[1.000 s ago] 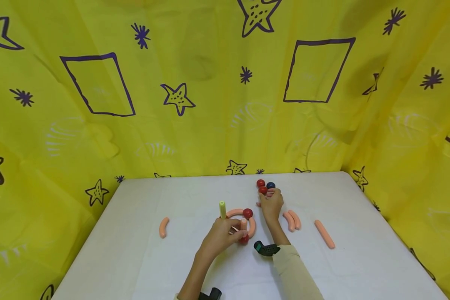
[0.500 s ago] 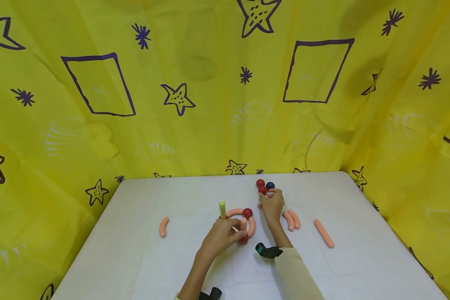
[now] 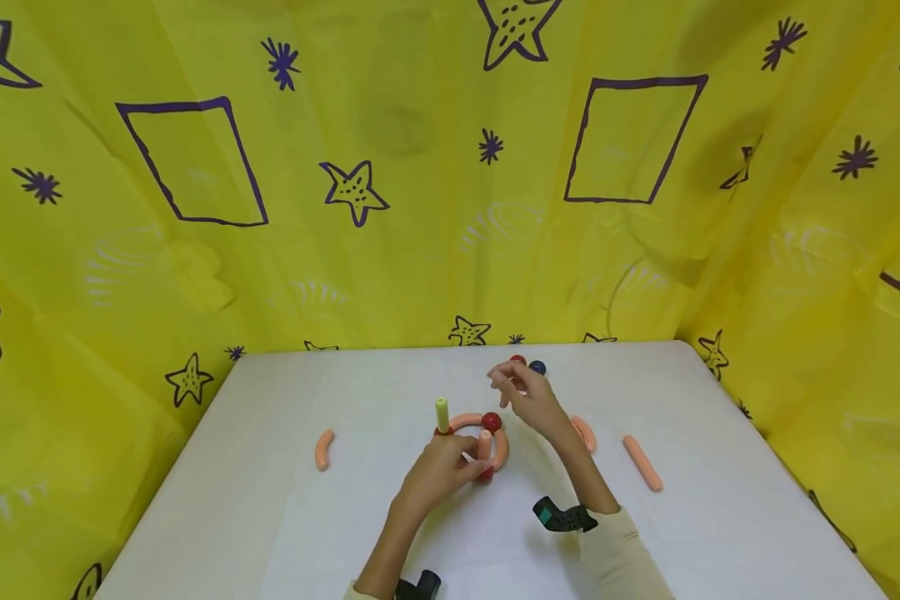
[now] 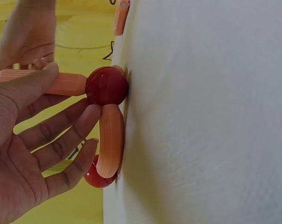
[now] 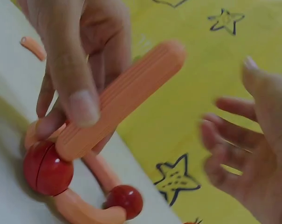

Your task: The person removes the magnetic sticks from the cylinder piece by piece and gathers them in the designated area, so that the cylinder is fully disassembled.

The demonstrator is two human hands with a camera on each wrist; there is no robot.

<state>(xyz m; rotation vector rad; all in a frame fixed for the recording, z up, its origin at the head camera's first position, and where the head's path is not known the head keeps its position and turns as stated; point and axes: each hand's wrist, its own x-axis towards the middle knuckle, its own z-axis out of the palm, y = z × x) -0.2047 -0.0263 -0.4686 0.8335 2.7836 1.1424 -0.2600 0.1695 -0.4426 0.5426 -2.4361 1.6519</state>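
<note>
On white surface, our L hand pinches ribbed orange plastic rod upright, prob. steadying it on glossy red ball; our R hand loose-fingered, empty.

a yellow curtain, printed with dark stars and frames, hangs behind and beside a white table.

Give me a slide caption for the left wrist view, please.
A left hand pinches a straight peach rod touching a red ball, which a curved peach rod also touches.
</note>
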